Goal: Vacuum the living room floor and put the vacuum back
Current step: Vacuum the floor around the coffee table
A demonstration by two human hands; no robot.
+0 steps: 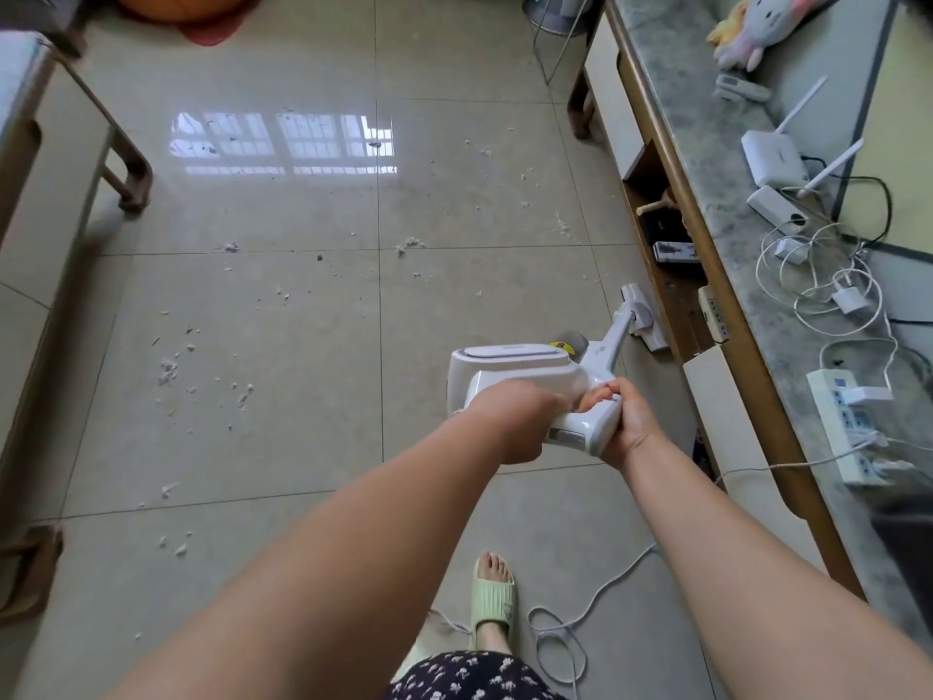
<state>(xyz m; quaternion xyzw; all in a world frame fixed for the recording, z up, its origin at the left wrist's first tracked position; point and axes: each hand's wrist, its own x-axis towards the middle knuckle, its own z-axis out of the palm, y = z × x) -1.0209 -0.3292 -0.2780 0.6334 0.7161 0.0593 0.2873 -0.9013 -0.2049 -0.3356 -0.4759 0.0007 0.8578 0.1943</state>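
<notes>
The person is still at the vacuuming step, and by the look of the floor it is barely begun. The vacuum (525, 376), a white cordless stick model, is standing at the floor's right edge, its body raised in front of the person and its tube slanting down to the floor head (643, 318), which is lying just beside the base of the TV cabinet (671, 159). The left hand (510, 421) is curling over the rear of the body, fingers wrapped round it. The right hand (626, 426) is gripping the handle, thumb and fingertips closed round the grip near the trigger.

The body is looking glossy, with a grey panel on top and a grey dust cup ahead of it.

White scraps of debris (202, 366) are lying scattered over the tiled floor (303, 447), mostly towards the middle and left. The next move is likely calling for swinging the head away from the cabinet towards that litter.
</notes>
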